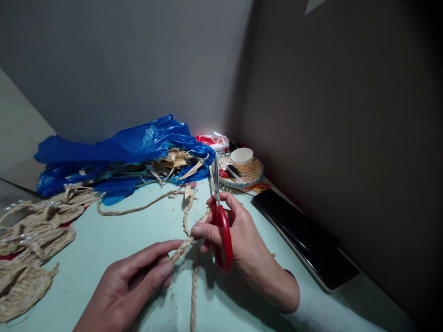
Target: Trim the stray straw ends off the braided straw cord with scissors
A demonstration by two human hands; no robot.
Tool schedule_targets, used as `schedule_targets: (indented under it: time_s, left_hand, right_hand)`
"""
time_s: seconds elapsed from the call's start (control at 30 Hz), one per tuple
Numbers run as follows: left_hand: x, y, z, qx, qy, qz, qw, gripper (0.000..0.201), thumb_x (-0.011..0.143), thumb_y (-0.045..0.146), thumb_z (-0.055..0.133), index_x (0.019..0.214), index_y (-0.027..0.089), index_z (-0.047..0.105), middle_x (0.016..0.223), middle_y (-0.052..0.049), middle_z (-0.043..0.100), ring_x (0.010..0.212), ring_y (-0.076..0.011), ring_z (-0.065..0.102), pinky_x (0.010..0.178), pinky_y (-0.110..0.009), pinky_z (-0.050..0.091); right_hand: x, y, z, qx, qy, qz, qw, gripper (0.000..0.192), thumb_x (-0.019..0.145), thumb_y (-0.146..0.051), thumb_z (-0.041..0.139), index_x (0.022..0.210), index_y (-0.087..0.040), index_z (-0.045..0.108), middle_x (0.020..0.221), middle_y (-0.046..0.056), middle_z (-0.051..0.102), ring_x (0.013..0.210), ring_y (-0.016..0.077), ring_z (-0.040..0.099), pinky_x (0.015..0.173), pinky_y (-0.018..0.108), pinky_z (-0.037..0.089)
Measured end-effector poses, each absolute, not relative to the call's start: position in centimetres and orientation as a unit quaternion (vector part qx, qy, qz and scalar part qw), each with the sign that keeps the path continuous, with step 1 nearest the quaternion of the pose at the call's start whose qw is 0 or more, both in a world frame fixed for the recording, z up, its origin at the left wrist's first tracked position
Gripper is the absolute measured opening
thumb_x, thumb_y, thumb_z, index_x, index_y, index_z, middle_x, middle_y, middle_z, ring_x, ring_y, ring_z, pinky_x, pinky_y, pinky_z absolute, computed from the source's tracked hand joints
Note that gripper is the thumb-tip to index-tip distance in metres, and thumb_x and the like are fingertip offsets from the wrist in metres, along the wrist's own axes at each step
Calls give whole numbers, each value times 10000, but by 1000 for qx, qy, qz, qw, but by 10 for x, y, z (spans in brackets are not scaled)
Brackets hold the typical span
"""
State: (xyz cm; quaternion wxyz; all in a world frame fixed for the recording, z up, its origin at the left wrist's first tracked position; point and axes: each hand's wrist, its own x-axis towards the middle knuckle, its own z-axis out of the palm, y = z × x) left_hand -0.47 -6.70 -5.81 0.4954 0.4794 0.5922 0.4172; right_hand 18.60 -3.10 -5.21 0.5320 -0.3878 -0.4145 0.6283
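Note:
Between my two hands runs a braided straw cord (182,249), pale tan and twisted. My left hand (133,281) pinches it between thumb and fingers at the lower left. My right hand (235,230) grips the cord with thumb and fingertips and also carries red-handled scissors (224,240). The scissor blades point up and away, and look closed. One length of braid hangs down toward the table's near edge, and another stretches off to the left across the surface. Part of the cord is hidden behind my right fingers.
A blue plastic bag (138,143) with dry straw strips (176,161) lies at the back. Woven straw sandals (41,230) with pearly beads lie left. Behind my right hand, a dotted tray (254,175) holds a paper cup (242,159). A black phone-like device (304,235) lies right, beside the wall.

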Motion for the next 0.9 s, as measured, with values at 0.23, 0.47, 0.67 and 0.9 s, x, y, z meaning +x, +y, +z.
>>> schedule_targets:
  time_s: [0.23,0.47,0.67,0.9]
  left_hand:
    - [-11,-58,-52,351,568,434,605,306,619,360,924,903,263,862,696,-11,762,694,-174,700,583,-155,551]
    - [-15,-53,-42,233,517,518,641,270,501,190,956,742,226,840,652,-11,741,555,-109,607,504,-131,507]
    - [-17,-53,-45,233,524,507,644,331,512,179,971,813,173,832,694,-33,727,550,-87,573,509,-134,502]
    - [-21,-56,-50,297,493,486,658,246,620,300,952,721,144,790,631,17,617,456,-22,274,421,-121,338]
  right_hand:
    - [191,-34,-54,-437,-650,398,478,245,862,-254,728,1014,-230,537,751,-60,616,645,116,562,619,233,431]
    - [190,-41,-64,-404,-823,128,378,261,832,-273,689,1049,-187,572,901,47,613,804,219,525,691,330,418]
    - [194,-35,-73,-405,-858,8,316,288,835,-232,614,1115,-165,606,901,61,590,782,227,472,662,341,365]
    - [199,-34,-72,-380,-864,-62,323,294,861,-203,609,1145,-131,634,846,46,599,725,208,458,621,326,334]
